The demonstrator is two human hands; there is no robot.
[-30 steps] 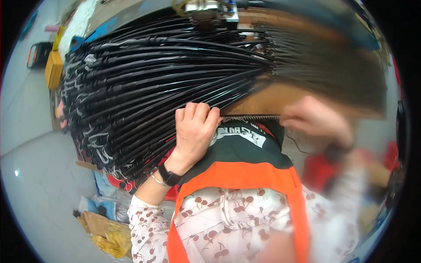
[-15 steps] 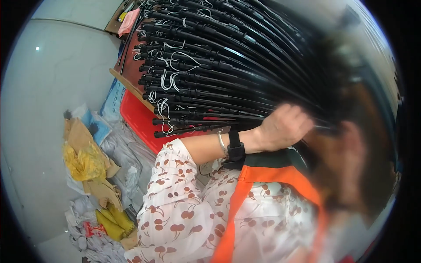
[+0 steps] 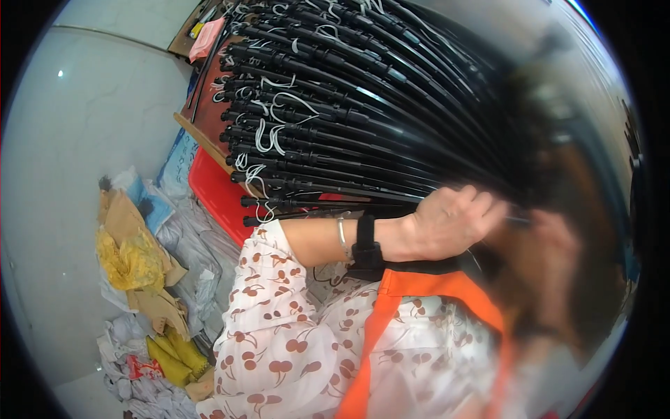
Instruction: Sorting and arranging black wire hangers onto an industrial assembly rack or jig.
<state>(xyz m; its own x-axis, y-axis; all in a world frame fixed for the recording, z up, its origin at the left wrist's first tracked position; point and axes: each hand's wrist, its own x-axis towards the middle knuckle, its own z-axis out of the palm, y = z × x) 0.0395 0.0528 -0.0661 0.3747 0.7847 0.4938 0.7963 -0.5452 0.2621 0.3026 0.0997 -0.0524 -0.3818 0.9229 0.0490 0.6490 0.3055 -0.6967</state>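
Note:
My left hand [image 3: 457, 222] has its fingers curled closed beside the near edge of a big bundle of long black rods [image 3: 335, 115], many with loops of thin white cord at their left ends. What these fingers pinch is hidden; a short, thin, shiny piece [image 3: 518, 219] shows between my two hands. To the right, my right hand [image 3: 556, 241] reaches toward that piece, but blur hides how its fingers are set. My left wrist carries a black strap [image 3: 365, 248] and a silver bangle.
A red plastic tray [image 3: 213, 192] and a brown board edge [image 3: 202, 143] lie under the rods' left ends. Crumpled plastic, brown paper and yellow cloth [image 3: 132, 258] are heaped on the floor at left. An orange apron strap [image 3: 447, 283] crosses my lap. The right side is blurred.
My left hand has shifted slightly down and right, its fingers still curled. My right hand has moved lower, staying near the left. The rods look much the same.

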